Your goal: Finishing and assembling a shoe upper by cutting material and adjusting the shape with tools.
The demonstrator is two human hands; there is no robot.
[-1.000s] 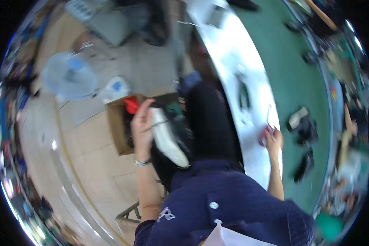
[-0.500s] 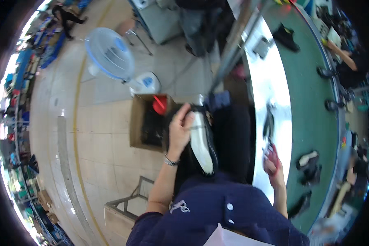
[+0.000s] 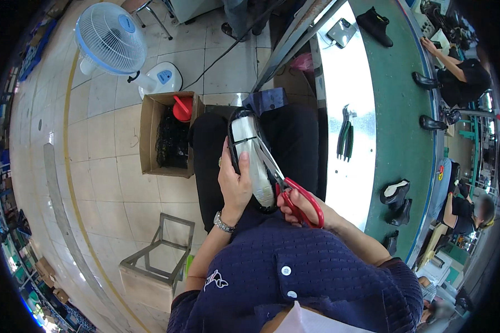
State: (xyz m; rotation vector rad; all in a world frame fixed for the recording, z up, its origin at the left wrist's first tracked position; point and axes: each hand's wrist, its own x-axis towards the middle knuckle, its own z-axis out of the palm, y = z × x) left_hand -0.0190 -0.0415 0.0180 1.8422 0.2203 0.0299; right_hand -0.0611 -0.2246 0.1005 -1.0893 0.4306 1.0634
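Observation:
An upturned black shoe (image 3: 262, 183) rests over my lap, its pale underside facing up and a thin black strip across it. My left hand (image 3: 234, 183) grips the shoe along its left side, thumb on the underside. Red-handled scissors (image 3: 288, 182) are in my right hand (image 3: 305, 206), fingers through the loops. Their blades lie over the shoe's right side and point toward the black strip. Whether the blades touch the strip, I cannot tell. Black-handled pliers (image 3: 346, 136) lie on the shiny bench (image 3: 347, 183) to the right.
A green belt (image 3: 394, 111) carries black shoes (image 3: 395, 194) beyond the bench. A phone (image 3: 341, 33) lies on the bench's far end. At left stand a cardboard box (image 3: 149, 133) with a red container (image 3: 183, 108), a fan (image 3: 112, 40) and a metal-framed stool (image 3: 164, 238). People work across the belt.
My right hand has come from the bench to the shoe, bringing the scissors. My left hand still holds the shoe. The whole view has shifted.

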